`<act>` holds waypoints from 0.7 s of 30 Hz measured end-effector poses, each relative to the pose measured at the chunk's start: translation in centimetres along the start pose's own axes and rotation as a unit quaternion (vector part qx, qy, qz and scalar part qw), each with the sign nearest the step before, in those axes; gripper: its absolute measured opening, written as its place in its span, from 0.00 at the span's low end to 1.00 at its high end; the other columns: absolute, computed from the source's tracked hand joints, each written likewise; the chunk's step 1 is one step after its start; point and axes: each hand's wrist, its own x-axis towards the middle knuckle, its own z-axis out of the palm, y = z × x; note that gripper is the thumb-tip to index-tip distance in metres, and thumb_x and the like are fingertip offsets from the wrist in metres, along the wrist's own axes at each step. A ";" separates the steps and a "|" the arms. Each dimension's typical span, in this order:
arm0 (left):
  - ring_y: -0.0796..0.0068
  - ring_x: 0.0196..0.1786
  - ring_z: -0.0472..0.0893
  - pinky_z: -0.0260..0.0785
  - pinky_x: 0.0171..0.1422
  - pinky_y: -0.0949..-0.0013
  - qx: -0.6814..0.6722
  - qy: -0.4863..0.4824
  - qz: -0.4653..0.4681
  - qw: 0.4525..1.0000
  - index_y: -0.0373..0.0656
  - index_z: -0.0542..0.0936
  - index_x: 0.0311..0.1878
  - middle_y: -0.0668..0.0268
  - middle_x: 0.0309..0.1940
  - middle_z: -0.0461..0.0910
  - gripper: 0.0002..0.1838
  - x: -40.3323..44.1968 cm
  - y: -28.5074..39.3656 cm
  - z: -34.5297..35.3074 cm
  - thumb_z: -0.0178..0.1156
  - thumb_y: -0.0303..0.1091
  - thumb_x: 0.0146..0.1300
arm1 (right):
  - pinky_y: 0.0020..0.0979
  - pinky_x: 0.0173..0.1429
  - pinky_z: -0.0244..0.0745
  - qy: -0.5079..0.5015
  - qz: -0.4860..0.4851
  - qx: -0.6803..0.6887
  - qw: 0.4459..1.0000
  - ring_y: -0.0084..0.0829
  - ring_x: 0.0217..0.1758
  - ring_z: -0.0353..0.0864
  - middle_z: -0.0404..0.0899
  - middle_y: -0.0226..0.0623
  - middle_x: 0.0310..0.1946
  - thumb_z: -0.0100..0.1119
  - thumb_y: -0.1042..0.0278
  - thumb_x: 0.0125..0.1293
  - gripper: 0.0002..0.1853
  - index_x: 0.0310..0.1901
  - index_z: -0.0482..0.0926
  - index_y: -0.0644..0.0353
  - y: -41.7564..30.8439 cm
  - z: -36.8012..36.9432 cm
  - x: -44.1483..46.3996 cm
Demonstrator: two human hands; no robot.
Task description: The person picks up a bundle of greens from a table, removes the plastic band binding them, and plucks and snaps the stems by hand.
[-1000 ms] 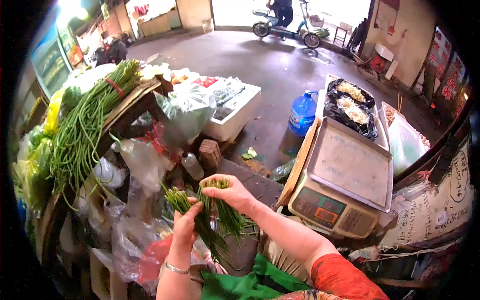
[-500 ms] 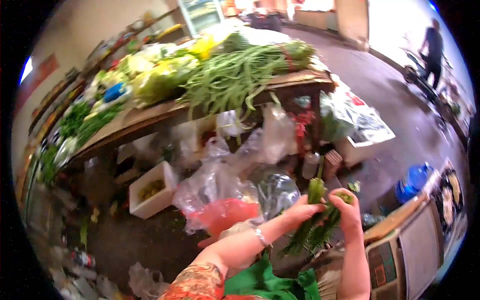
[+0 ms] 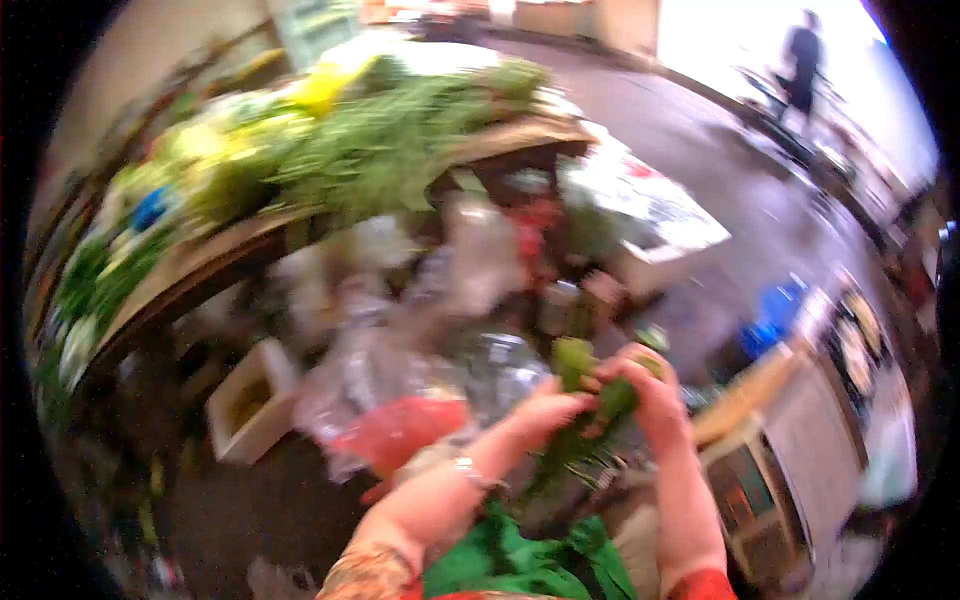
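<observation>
Bunches of green leafy vegetables (image 3: 574, 366) are held in front of me, stem ends up and leaves hanging down, blurred by motion. My left hand (image 3: 545, 412), with a bracelet at the wrist, is closed round one bunch. My right hand (image 3: 652, 392) is closed on a second bunch (image 3: 615, 402) right beside it, the two hands nearly touching. I cannot make out the exact kind of greens. Below the hands is a green cloth (image 3: 500, 555) over my lap. To the left lie clear plastic bags and a red plastic bag (image 3: 400, 432).
A wooden table (image 3: 200, 258) ahead bears long green beans (image 3: 385, 140) and other vegetables. A white foam box (image 3: 245, 440) stands on the floor at left, another (image 3: 660, 262) at right. A blue water bottle (image 3: 775, 318) lies near a wooden cabinet (image 3: 755, 515). A person (image 3: 803, 65) stands far off.
The view has swung to the right, so the scene has shifted left and blurred. Both hands keep their bunches, close together.
</observation>
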 end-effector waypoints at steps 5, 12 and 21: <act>0.67 0.40 0.80 0.77 0.37 0.64 0.068 -0.001 -0.002 0.998 0.46 0.74 0.44 0.63 0.42 0.78 0.10 -0.7 2.4 1.2 0.56 0.23 0.61 | 0.38 0.51 0.79 -0.086 0.006 0.141 0.986 0.36 0.46 0.83 0.82 0.41 0.38 0.59 0.68 0.65 0.07 0.39 0.73 0.60 2.4 -3.6 1.3; 0.67 0.31 0.80 0.76 0.31 0.66 0.065 0.013 -0.008 0.998 0.42 0.75 0.40 0.63 0.32 0.78 0.08 -1.4 2.7 2.3 0.57 0.19 0.58 | 0.36 0.44 0.78 -0.127 0.001 0.276 0.953 0.31 0.33 0.81 0.78 0.33 0.27 0.60 0.70 0.64 0.06 0.38 0.72 0.58 1.9 -4.0 0.7; 0.74 0.35 0.79 0.73 0.41 0.71 0.213 0.024 0.035 0.976 0.39 0.78 0.39 0.66 0.31 0.79 0.06 -1.7 2.7 1.0 0.60 0.23 0.57 | 0.31 0.33 0.77 -0.065 -0.056 0.296 0.951 0.24 0.22 0.74 0.72 0.27 0.20 0.61 0.68 0.63 0.07 0.32 0.72 0.55 0.2 -5.5 0.0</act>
